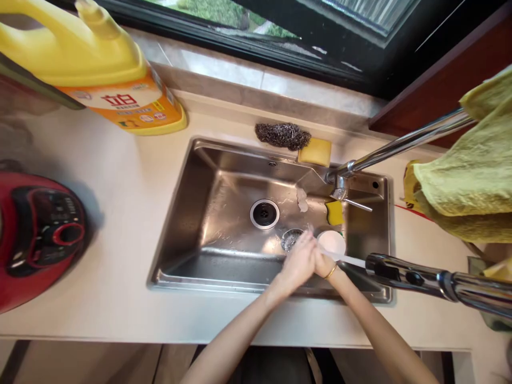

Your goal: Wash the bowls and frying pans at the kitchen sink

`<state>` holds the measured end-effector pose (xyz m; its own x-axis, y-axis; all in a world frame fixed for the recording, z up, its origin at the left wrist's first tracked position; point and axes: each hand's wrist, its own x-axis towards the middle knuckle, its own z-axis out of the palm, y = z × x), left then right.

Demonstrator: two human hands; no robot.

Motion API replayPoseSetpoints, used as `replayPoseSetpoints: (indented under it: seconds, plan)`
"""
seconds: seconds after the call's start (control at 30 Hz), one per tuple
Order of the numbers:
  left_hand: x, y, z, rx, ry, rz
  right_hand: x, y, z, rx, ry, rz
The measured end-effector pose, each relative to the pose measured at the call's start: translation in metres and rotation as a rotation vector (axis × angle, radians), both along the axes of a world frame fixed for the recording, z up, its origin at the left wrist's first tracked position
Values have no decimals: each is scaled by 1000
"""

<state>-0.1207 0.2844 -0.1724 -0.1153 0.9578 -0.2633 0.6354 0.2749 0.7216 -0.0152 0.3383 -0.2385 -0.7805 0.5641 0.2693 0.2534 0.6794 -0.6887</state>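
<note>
My left hand (pixel 298 261) and my right hand (pixel 322 264) are pressed together over the front right part of the steel sink (pixel 192 213). Their fingers are closed against each other, and I see nothing held between them. A thin stream of water (pixel 350 260) runs from the pull-out tap head (pixel 386 266) onto them. A gold bracelet (pixel 330 273) circles my right wrist. Just behind my hands a white bowl (pixel 334 242) and a metal strainer basket (pixel 291 239) lie in the sink.
The drain (pixel 264 214) and a yellow sponge (pixel 334 212) are in the sink. Steel wool (pixel 283 135) and another sponge (pixel 314 152) rest on the back ledge. A yellow detergent jug (pixel 100 69), a red cooker (pixel 36 234) and a yellow cloth (pixel 468 170) surround it.
</note>
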Motion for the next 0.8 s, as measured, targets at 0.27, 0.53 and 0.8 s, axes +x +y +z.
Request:
replayPoseSetpoints:
  seconds: [0.27, 0.53, 0.8]
  plan:
    - [-72, 14, -55, -699, -246, 128, 23, 25, 16, 34, -156, 223]
    - [-26, 30, -78, -714, -510, 153, 47, 24, 29, 14, -173, 36]
    - [-19, 34, -72, -618, -315, 133, 48, 21, -1, -308, 47, -341]
